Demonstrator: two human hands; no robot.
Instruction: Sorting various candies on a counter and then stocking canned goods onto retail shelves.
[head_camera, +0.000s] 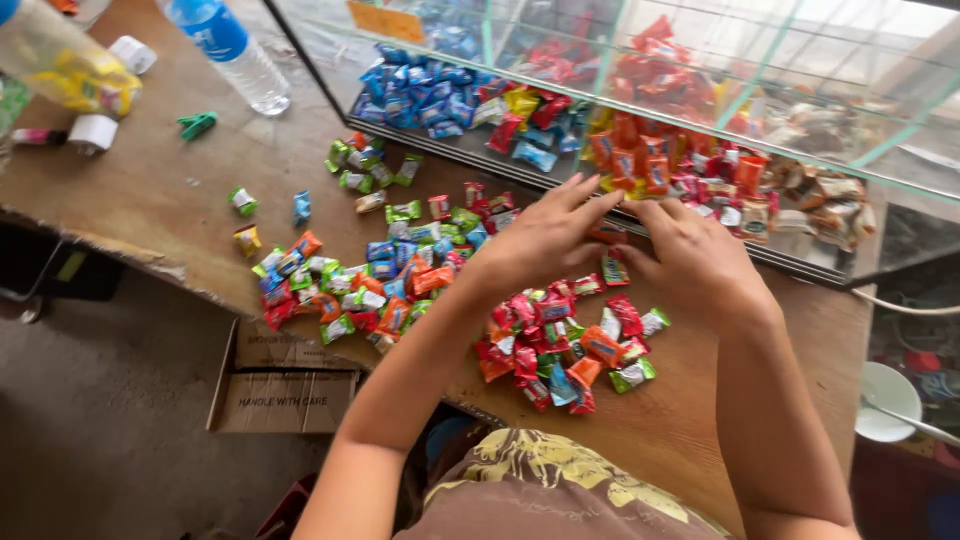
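Note:
My left hand (545, 238) and my right hand (690, 255) meet at the lower edge of a glass display case (800, 262), fingertips together over an orange wrapped candy (606, 235). Just below it lies a red and green candy (614, 270). A heap of red, orange and green wrapped candies (560, 340) sits on the wooden table (150, 190) under my wrists. A wider scatter of blue, green and orange candies (370, 270) spreads to the left. Whether either hand grips the orange candy is not visible.
Inside the case lie sorted piles of blue (415, 90), red (540, 100) and orange candies (640, 150). A plastic water bottle (230, 50), a green clip (197, 124) and tape rolls (92, 132) stand at the far left. A cardboard box (280, 385) lies on the floor.

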